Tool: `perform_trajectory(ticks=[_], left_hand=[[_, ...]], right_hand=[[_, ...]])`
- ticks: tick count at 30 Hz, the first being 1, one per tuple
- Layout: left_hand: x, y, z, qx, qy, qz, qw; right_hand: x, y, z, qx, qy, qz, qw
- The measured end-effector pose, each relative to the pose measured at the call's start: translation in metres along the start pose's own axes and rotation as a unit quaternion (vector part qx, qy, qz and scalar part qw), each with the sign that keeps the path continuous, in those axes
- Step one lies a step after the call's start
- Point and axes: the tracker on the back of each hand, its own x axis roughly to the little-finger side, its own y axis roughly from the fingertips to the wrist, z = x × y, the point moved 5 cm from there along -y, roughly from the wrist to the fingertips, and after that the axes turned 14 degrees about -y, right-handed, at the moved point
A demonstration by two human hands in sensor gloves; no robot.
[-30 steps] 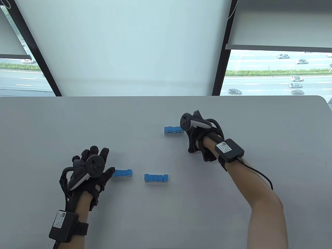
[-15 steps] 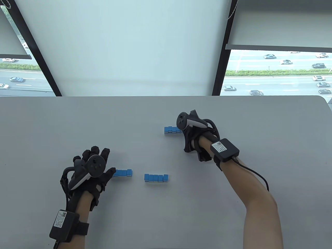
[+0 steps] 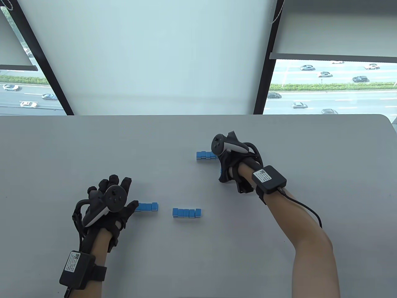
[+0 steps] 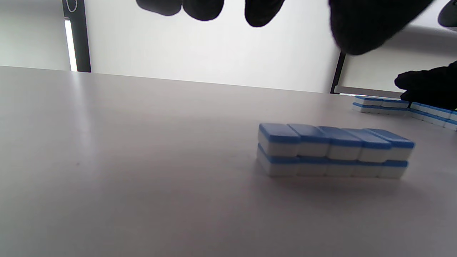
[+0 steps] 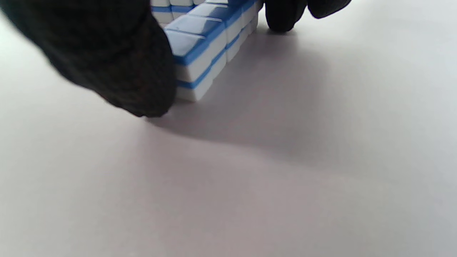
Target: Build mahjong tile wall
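Our right hand [image 3: 231, 164] grips a short two-layer tile row [image 5: 200, 46] endwise: the thumb [image 5: 117, 64] presses its near end and the fingertips [image 5: 285, 14] touch down at its far end. This row runs away from us, meeting at its far end the far tile row [image 3: 205, 155], whose long axis lies left to right across the table [image 3: 279, 248].

Our left hand [image 3: 108, 201] lies open, fingers spread, thumb beside the left end of the left tile row [image 3: 148, 206]. To its right, apart, sits the middle tile row [image 4: 334, 150], five tiles long, two high, also running left to right.

The tiles are smooth rounded blocks, glossy blue on top, white below. The table is matte grey.
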Motion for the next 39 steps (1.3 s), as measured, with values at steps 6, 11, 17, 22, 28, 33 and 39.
perform_trajectory(ticks=[6, 11, 17, 22, 28, 33, 39], left_hand=[[-0.001, 0.0, 0.0, -0.002, 0.004, -0.003, 1.0], [-0.003, 0.0, -0.001, -0.006, 0.015, -0.009, 1.0], [-0.005, 0.003, 0.004, -0.032, 0.036, -0.015, 0.999], [-0.011, 0.006, 0.012, -0.06, 0.048, -0.019, 0.997], [-0.022, 0.008, 0.021, -0.081, 0.055, -0.02, 0.995], [-0.033, 0.0, 0.025, -0.075, 0.052, -0.016, 0.996], [-0.042, -0.016, 0.038, -0.016, 0.031, 0.013, 0.999]], right_hand=[[0.007, 0.017, -0.011, 0.022, -0.024, -0.005, 0.999], [0.016, 0.071, -0.041, 0.093, 0.009, 0.008, 0.996], [0.044, 0.16, -0.063, 0.173, -0.066, 0.013, 0.983], [0.08, 0.221, -0.049, 0.225, -0.118, 0.033, 0.967], [0.121, 0.259, -0.002, 0.274, -0.149, 0.063, 0.948], [0.14, 0.26, 0.025, 0.29, -0.156, 0.084, 0.94], [0.141, 0.249, 0.038, 0.282, -0.153, 0.09, 0.943]])
